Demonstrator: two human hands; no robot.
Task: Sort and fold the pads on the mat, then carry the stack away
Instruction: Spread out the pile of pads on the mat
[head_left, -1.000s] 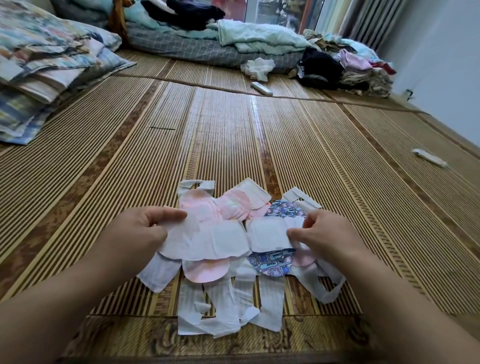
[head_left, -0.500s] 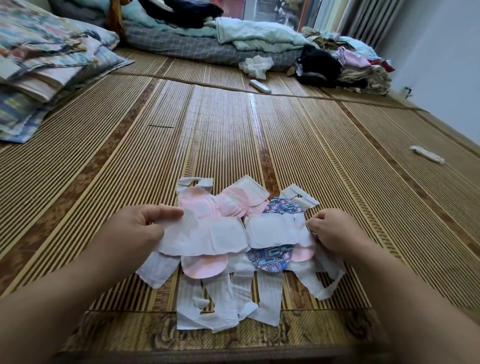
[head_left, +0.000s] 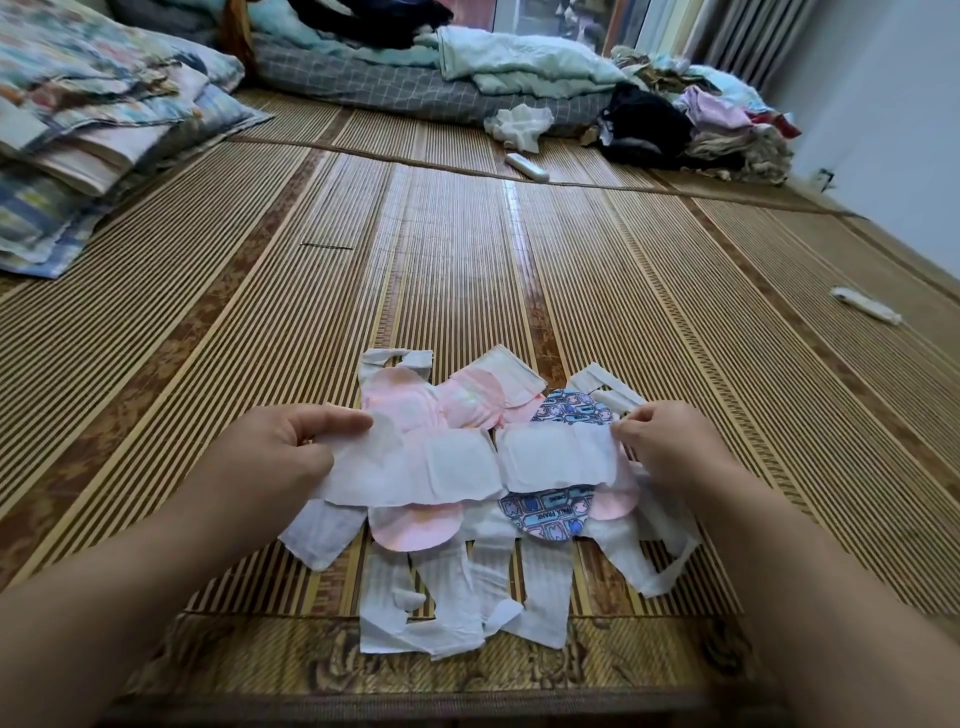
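Both forearms reach forward, bare. The left hand (head_left: 291, 447) and right hand (head_left: 670, 447) are held apart, each pinching one end of a white pad (head_left: 457, 462).

a: what sits at the upper left of the frame?
b: a stack of folded patterned quilts (head_left: 93, 119). along the top runs grey checked bedding (head_left: 395, 88) with a pale green blanket (head_left: 519, 62) on it.
a: and the upper right?
b: a heap of clothes (head_left: 727, 124). near it, a crumpled white cloth (head_left: 519, 124) and a slim white object (head_left: 525, 167). another small white thing (head_left: 865, 305) lies at the right edge.
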